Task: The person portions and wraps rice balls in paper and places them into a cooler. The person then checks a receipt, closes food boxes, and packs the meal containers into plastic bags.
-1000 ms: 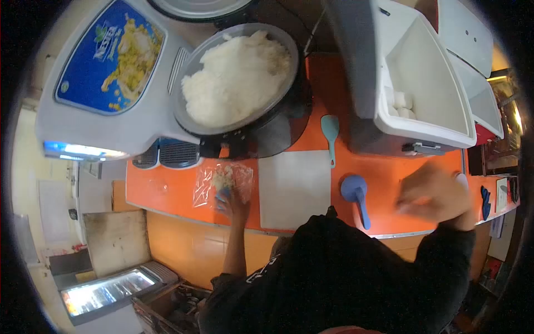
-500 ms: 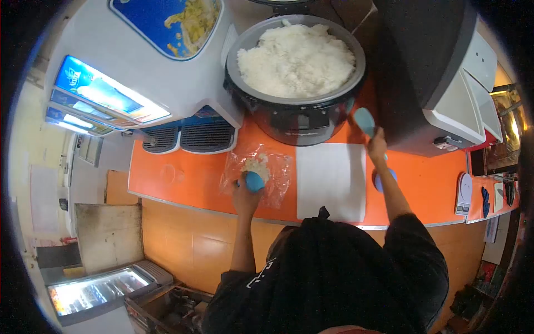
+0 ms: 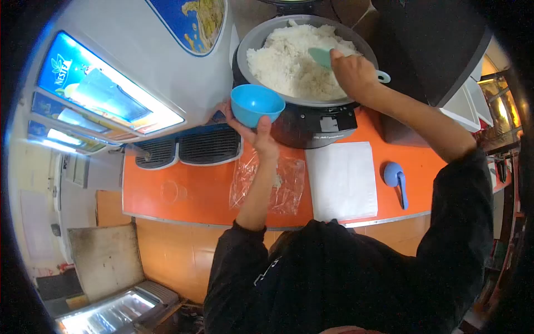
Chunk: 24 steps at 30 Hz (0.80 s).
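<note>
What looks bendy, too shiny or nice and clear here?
Head view: the front edge of the orange counter bows and the corners go black; head view: the lit drink panel glares nearly white in places; head view: the blue bowl in the left hand looks fairly sharp.

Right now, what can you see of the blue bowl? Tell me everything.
The blue bowl is round, plain and glossy, apparently plastic. Its mouth faces up, tipped slightly toward the camera; nothing shows inside. The left hand holds it from outside, by the near left side of the rice cooker; whether bowl and cooker touch is unclear.
</note>
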Each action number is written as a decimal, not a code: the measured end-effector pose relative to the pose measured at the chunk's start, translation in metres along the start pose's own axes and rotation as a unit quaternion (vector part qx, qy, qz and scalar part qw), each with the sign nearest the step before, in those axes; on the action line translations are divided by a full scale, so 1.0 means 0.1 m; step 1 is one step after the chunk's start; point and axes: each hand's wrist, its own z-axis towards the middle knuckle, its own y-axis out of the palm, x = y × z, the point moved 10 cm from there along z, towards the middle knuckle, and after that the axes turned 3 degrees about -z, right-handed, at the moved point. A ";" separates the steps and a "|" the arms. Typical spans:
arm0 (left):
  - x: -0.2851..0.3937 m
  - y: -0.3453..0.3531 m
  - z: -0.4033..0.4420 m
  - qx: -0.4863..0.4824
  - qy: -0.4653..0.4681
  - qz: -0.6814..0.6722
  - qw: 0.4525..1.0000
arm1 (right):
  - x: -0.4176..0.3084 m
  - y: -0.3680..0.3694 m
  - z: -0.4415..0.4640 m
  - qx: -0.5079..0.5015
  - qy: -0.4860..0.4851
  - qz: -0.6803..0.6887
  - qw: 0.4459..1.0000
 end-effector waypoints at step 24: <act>-0.44 -0.05 0.03 0.164 0.040 -0.173 0.970 | -0.52 1.11 0.27 -0.284 0.043 0.356 0.890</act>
